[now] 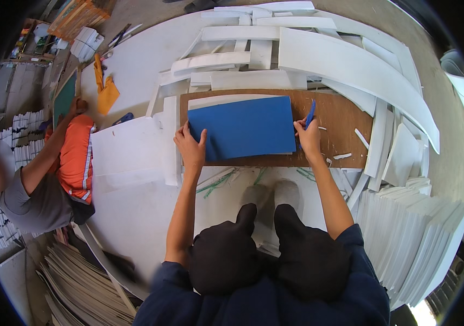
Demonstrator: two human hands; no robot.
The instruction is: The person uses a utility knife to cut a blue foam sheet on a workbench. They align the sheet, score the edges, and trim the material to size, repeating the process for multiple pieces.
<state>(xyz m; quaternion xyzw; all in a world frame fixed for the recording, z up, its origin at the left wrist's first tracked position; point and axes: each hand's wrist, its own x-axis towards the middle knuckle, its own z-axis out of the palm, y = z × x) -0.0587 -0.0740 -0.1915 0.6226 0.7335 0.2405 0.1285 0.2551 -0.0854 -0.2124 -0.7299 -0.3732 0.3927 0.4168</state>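
A blue rectangular sheet (242, 127) lies over a white sheet (210, 101) on a brown wooden board (346, 133) in front of me. My left hand (191, 145) rests at the blue sheet's left edge, its thumb stretched apart from the fingers. At the opposite edge, my right hand (309, 136) is closed around a slim blue utility knife (311, 113), which points away from me. Its blade is too small to make out. White offcuts (342, 156) lie on the board to the right of this hand.
Long white panels (351, 60) are piled beyond the board. A stack of white sheets (405, 233) stands at the right. On the left, a co-worker in orange trousers (74, 157) handles a green board (65, 96). Yellow gloves (107, 92) lie nearby.
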